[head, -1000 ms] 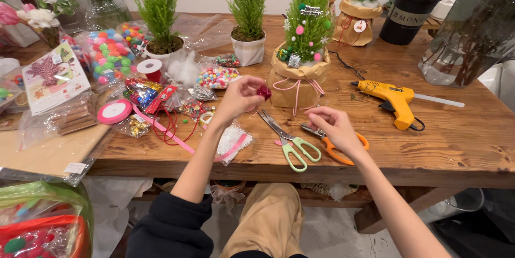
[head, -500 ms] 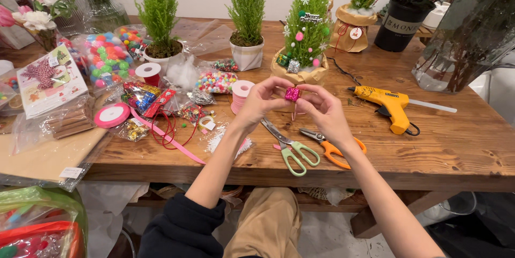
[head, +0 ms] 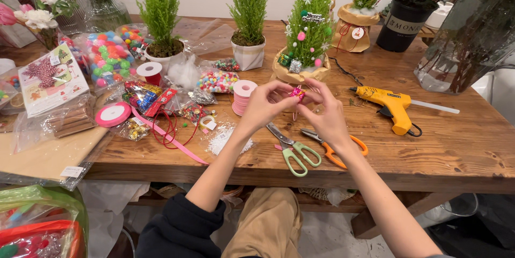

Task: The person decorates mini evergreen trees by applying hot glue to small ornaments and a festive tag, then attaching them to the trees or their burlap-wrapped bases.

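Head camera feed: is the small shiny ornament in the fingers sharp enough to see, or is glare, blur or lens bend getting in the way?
Head view: even indoor light, soft shadows; the pink ornament glints but stays readable between left hand and right hand; no motion blur; the wooden table edge bows slightly, wide-lens distortion at the borders.

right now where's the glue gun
In the head view the yellow glue gun lies on the wooden table, right of both hands, beyond the orange scissors.
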